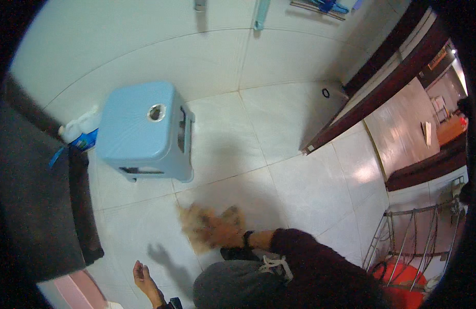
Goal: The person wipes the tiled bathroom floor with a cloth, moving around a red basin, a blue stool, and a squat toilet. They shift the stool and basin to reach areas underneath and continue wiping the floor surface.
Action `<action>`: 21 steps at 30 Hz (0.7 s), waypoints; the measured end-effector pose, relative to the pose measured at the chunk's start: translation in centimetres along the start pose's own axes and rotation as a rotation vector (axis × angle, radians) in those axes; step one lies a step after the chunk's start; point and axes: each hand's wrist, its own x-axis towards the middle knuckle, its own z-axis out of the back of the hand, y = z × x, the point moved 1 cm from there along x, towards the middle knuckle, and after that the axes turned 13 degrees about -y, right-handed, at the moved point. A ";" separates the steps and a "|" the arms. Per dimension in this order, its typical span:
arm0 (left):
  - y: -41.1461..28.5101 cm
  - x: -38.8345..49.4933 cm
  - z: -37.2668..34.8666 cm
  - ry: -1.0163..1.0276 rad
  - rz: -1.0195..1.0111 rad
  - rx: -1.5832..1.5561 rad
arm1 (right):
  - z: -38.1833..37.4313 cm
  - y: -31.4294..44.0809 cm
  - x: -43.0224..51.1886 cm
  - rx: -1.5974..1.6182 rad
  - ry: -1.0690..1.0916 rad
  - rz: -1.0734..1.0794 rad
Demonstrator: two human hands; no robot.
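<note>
My right hand (227, 234), blurred by motion, holds a yellow-brown patterned cloth (199, 222) over the pale tiled floor (238, 193). The cloth's folds are too smeared to make out. Below and to the left, my left hand (143, 275) is raised with nothing in it, its fingers slightly bent; its shadow falls on the tiles beside it. A dark band circles my right wrist, and a watch (175, 303) sits on the left one. Beyond the cloth stands a light-blue plastic stool (135, 123) with a round hole in its top.
A white bottle (81, 125) and a blue packet (85, 141) lie behind the stool. On the left is a dark cabinet (37, 193). A black ring (325, 93) lies near the brown door (361, 100). At right, a metal rack (413, 231) stands by a red container (400, 274).
</note>
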 end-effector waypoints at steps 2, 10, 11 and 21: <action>-1.5 -1.2 1.3 0.014 -0.109 0.005 | -6.1 5.1 2.8 0.594 0.028 0.225; -6.2 0.0 13.4 -0.245 -0.311 0.108 | -16.0 15.3 4.4 1.400 0.206 0.087; -6.5 0.5 14.7 -0.307 -0.380 0.154 | -15.1 14.3 3.3 1.810 0.411 -0.266; -6.3 3.4 15.2 -0.288 -0.300 -0.295 | 10.7 0.7 -9.4 0.126 -0.189 -0.527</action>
